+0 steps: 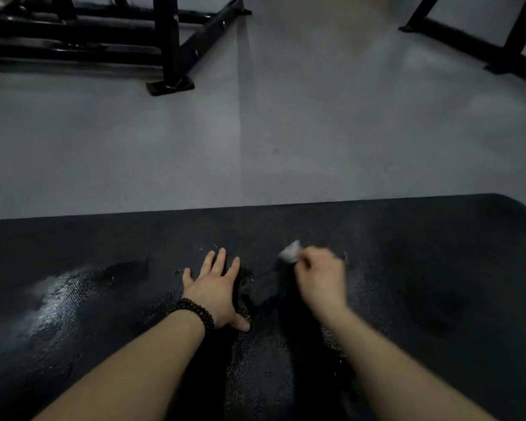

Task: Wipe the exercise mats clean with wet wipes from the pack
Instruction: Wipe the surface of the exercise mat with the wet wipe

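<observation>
A black exercise mat lies across the lower half of the head view, with wet shiny patches near its middle and left. My left hand rests flat on the mat with fingers spread; a dark bead bracelet circles that wrist. My right hand is curled round a crumpled white wet wipe, which sticks out past the fingers and sits at the mat surface, slightly blurred. The wipe pack is not in view.
Grey gym floor stretches beyond the mat's far edge. A black metal equipment frame stands at the back left, and another black frame at the back right.
</observation>
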